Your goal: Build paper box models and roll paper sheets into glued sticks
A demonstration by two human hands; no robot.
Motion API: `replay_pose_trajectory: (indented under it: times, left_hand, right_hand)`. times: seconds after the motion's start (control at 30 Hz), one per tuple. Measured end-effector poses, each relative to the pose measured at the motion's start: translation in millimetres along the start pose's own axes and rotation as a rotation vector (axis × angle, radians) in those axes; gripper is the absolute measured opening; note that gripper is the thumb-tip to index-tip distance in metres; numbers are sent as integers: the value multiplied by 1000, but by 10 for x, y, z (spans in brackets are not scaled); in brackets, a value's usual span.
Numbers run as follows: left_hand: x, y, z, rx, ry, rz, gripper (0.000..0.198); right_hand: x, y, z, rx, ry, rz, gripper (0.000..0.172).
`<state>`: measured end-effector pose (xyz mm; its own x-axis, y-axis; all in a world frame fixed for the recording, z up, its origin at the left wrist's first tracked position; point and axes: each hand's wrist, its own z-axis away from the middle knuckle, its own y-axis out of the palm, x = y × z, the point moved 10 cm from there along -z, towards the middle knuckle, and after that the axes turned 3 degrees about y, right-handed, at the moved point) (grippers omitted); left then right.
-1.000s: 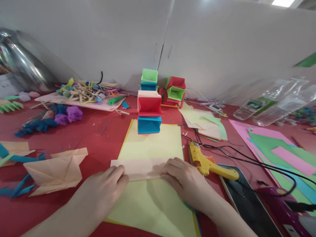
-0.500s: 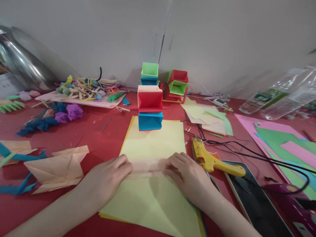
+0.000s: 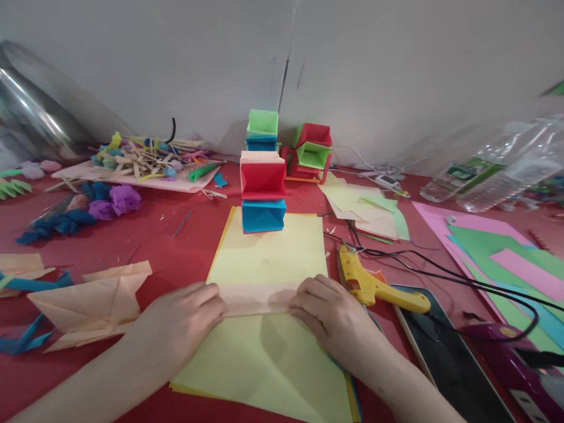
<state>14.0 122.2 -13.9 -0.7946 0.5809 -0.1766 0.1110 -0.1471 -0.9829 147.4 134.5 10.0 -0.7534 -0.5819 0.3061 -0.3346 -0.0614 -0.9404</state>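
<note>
A narrow folded strip of peach paper (image 3: 258, 298) lies across a pale yellow sheet (image 3: 268, 264) on the red table. My left hand (image 3: 183, 326) has its curled fingers pressed on the strip's left end. My right hand (image 3: 330, 314) has its fingers bent down on the strip's right end. Both hands rest on the yellow sheet. Behind the strip, at the sheet's far edge, stands a stack of folded paper boxes (image 3: 263, 191), blue under red under cream.
A yellow glue gun (image 3: 374, 285) with a black cord lies right of my right hand, beside a dark tablet (image 3: 445, 358). Folded peach paper (image 3: 94, 302) sits at left. Coloured sheets (image 3: 506, 264), plastic bottles (image 3: 489, 173), craft sticks (image 3: 141, 161) and more paper boxes (image 3: 311, 154) fill the back.
My hands have drawn closer together along the peach strip, which now looks shorter between them. The view has shifted slightly.
</note>
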Motion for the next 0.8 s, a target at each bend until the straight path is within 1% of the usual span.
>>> replay_pose_trajectory:
  times: [0.13,0.23,0.3,0.37,0.47,0.57,0.63,0.7,0.8]
  left_hand:
    - [74,-1,-4,-10,-57,42,21]
    - [148,12,-12,-26,-122,85,17]
    - [152,15,-19,-45,-121,97,19]
    - [124,12,-24,-56,-93,87,24]
    - [80,-35,-22,-89,-51,29,28]
    - [22,-77,-25,-110,14,9,24]
    - [19,-70,-34,-91,24,19,23]
    - [43,-61,-41,-75,3,17,23]
    - [64,-56,-38,-78,-16,9,26]
  right_hand:
    - [-76,38,-14,34,67,-39,19]
    - [-115,29,-38,14,96,-33,16]
    - [-151,11,-53,-13,135,-38,11]
    - [-159,-21,-61,-51,148,-14,10]
    - [-95,-67,-54,-98,79,68,16]
    - [-46,-41,-35,-64,0,73,19]
    - [-64,-19,-29,-32,-2,51,17]
    - [-91,-19,-31,-24,13,55,16]
    - [-102,-26,-40,-23,19,76,21]
